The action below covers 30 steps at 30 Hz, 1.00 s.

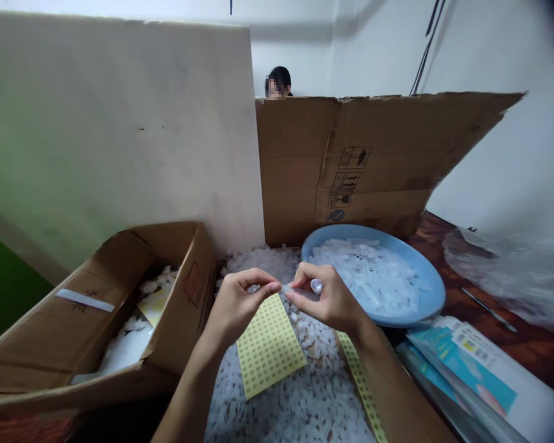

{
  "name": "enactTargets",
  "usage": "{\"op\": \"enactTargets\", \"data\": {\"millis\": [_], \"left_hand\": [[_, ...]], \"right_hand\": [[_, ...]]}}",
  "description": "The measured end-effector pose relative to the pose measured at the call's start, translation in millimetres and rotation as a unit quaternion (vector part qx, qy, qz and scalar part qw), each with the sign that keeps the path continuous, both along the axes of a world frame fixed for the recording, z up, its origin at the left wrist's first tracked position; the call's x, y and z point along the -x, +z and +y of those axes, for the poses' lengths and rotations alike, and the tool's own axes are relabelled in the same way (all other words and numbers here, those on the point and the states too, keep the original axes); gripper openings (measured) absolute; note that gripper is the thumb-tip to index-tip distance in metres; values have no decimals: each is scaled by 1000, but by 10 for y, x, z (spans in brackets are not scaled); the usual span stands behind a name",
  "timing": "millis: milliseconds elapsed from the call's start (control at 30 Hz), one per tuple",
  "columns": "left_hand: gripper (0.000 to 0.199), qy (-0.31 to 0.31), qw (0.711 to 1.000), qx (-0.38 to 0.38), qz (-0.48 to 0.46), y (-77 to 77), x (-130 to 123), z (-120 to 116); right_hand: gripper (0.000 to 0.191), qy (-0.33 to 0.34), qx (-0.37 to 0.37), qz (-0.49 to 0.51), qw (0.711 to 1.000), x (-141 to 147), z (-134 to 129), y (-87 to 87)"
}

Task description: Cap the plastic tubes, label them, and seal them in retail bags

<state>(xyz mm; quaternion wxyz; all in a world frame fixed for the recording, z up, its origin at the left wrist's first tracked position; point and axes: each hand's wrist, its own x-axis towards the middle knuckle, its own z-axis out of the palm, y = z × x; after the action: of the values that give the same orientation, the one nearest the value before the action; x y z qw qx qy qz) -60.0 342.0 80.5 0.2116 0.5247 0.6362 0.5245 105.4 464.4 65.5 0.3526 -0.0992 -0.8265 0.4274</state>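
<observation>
My right hand (327, 295) is closed round a small clear plastic tube (307, 294), whose round open end points toward me. Close beside it, my left hand (242, 301) pinches a small translucent piece (255, 288) near the tube's other end; the fingertips of both hands almost meet. Below them a yellow sheet of small round stickers (270, 351) lies on a heap of small whitish plastic pieces (277, 403). Part of a second sticker sheet (362, 384) shows beside my right forearm.
A blue basin (436, 289) of clear tubes stands at the right, an open cardboard box (203, 271) at the left. Cardboard panels (295, 172) rise behind, with a person's head (281, 80) above. Packages (498, 375) and plastic wrap (512, 277) lie at the right.
</observation>
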Motion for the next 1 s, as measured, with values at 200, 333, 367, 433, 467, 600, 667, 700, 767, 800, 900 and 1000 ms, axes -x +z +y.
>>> {"op": "enactTargets", "data": {"millis": [200,333,367,433,467,600,667,700,767,800,900,1000], "left_hand": [[23,-2,1000,-7,-14,-4,-23,20],[22,5,999,-32,-38,-8,-51,21],[22,4,999,-36,-38,-7,-57,19],[23,7,999,-39,-34,-12,-73,20],[23,12,999,-37,-31,-21,-83,26],[24,25,998,-38,-53,-100,-129,101],[24,27,996,-45,-78,-168,-155,160],[24,30,995,-44,-79,-213,-172,188],[20,24,999,-16,-35,-330,-222,235],[18,10,1000,10,16,-404,-259,250],[12,-74,963,91,244,-666,-407,266],[10,-122,915,123,364,-913,-557,268]], "right_hand": [[18,-1,-12,16,1000,14,-18,25],[20,-2,13,44,999,50,-63,12],[20,-1,15,49,999,53,-73,13],[20,-8,7,51,999,50,-88,23],[19,-14,-1,47,999,44,-92,31],[19,-46,-21,28,998,4,-71,63],[18,-66,-17,12,998,-18,-17,53],[18,-83,-18,0,996,-30,24,37],[19,-131,-16,-23,991,-56,131,-13],[20,-154,-9,-28,988,-72,191,-41],[23,-179,44,-13,983,-140,342,-91],[29,-171,94,48,980,-260,395,-20]]}}
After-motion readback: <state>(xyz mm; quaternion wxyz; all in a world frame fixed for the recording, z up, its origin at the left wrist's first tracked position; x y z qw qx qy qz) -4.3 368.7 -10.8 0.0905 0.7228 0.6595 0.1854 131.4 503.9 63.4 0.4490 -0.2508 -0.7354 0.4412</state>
